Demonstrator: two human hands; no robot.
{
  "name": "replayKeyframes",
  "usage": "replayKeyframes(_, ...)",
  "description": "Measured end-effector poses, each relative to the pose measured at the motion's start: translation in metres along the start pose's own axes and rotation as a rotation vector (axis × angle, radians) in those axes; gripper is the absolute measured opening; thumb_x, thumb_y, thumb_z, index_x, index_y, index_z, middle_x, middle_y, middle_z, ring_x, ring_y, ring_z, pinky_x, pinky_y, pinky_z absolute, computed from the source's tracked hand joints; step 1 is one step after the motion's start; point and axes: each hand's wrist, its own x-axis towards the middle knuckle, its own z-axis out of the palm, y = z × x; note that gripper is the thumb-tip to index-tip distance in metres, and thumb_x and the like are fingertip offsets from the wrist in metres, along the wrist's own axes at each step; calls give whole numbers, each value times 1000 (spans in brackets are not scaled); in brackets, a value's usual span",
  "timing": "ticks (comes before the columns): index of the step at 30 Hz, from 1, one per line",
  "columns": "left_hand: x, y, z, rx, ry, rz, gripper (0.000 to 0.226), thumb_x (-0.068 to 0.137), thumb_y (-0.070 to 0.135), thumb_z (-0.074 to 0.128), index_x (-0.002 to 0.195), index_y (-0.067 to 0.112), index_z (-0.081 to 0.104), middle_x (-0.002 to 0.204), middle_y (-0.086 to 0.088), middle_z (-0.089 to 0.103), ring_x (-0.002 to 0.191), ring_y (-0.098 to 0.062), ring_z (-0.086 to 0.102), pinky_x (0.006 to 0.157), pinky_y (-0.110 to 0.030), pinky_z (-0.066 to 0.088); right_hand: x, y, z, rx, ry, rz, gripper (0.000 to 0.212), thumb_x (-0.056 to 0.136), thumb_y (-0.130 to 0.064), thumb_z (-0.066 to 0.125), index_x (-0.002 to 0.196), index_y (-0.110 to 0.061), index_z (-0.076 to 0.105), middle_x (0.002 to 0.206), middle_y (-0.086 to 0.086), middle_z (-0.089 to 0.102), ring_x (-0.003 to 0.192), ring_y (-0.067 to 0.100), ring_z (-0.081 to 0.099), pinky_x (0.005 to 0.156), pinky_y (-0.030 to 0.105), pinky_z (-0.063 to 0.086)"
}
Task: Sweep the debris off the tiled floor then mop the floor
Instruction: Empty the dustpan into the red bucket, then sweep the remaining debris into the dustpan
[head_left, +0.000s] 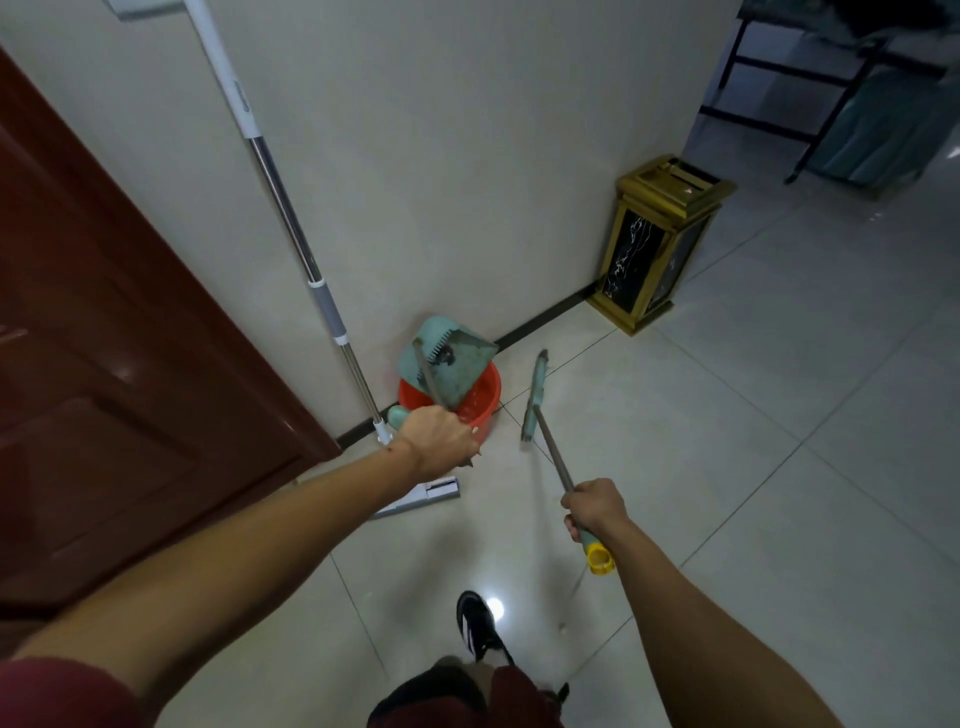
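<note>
Tiled floor (727, 467): pale glossy tiles fill the lower and right part of the view; no loose debris shows on them here, though glare and blur could hide small bits.
Left hand (439, 441): clenched around the metal handle of the dustpan (447, 364), whose teal pan hangs tipped over the red basin (480, 410).
Right hand (595, 506): wrapped around the broom handle near its yellow end cap, with the broom (535, 397) pointing away and its teal head close to the floor beside the basin.
Basin: on the floor against the skirting at the foot of the wall (415, 182), just right of the dark red door (104, 338).
Mop (291, 223): propped against the wall beside the door, its flat head on the tiles just under the left forearm.
Gold bin (660, 244): stands at the wall's outer corner, well apart from the basin.
Step in hand: probably the end of sweeping, either emptying the pan or putting the broom set away; which of the two cannot be told.
Next move: likely set broom and dustpan down by the wall, freeing both hands, then take the mop shaft without knocking it over.
</note>
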Motion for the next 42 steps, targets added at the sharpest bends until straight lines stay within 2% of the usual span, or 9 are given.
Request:
replayKeyframes(8,45,-36,-8,-235,95,-145,10,94,18,59,96,18,69,89,-4,68,87,-28,71,73,-37,56,42,-32,-28,-69,16,26,10,83,-1,63,83,8,68,47,18,58,40,26,54,50,31,49)
replayKeyframes(12,50,-58,-11,-412,165,-371,20,91,21,62,109,20,69,101,-6,69,90,-27,69,71,-38,54,64,-44,-42,-118,21,35,7,82,0,66,83,7,68,48,17,60,43,29,58,49,33,52)
replayKeyframes(15,44,-65,-17,-551,188,-525,28,86,18,64,114,21,68,107,-9,69,93,-31,69,76,-39,57,83,-52,-51,-167,25,10,9,76,-4,69,79,5,69,56,18,65,59,39,70,66,48,59)
replayKeyframes(18,37,-56,-22,-665,217,-654,33,84,18,63,116,26,67,110,-9,69,98,-34,68,79,-40,57,95,-55,-63,-221,5,-13,7,80,0,66,79,7,66,58,20,65,49,35,66,57,41,57)
replayKeyframes(25,41,21,-56,-761,271,-913,33,89,21,56,118,29,68,107,-9,72,96,-36,68,76,-40,53,134,-40,-117,-407,-117,-78,7,82,2,63,82,9,63,48,18,62,47,33,65,55,37,55)
replayKeyframes(30,46,90,-99,-800,268,-1093,38,92,22,56,126,34,66,110,-11,71,99,-38,66,78,-42,52,149,-22,-166,-505,-209,-141,8,83,1,63,82,9,64,61,22,65,52,37,68,51,35,54)
replayKeyframes(35,36,154,-119,-789,235,-1203,49,85,17,57,129,39,62,104,-12,72,91,-39,65,69,-40,51,149,-4,-199,-648,-274,-201,10,82,-3,61,85,7,64,67,21,68,47,31,67,44,30,52)
replayKeyframes(38,26,182,-125,-808,208,-1254,48,85,17,55,128,38,62,97,-12,71,87,-39,65,67,-39,50,147,5,-205,-697,-296,-216,15,82,-4,60,93,6,63,82,24,70,55,34,70,45,31,53)
replayKeyframes(42,13,215,-127,-818,185,-1326,45,85,15,56,124,36,64,95,-9,72,84,-37,65,64,-37,49,142,21,-209,-752,-340,-214,14,86,-1,58,95,9,63,75,24,68,48,31,66,42,29,50)
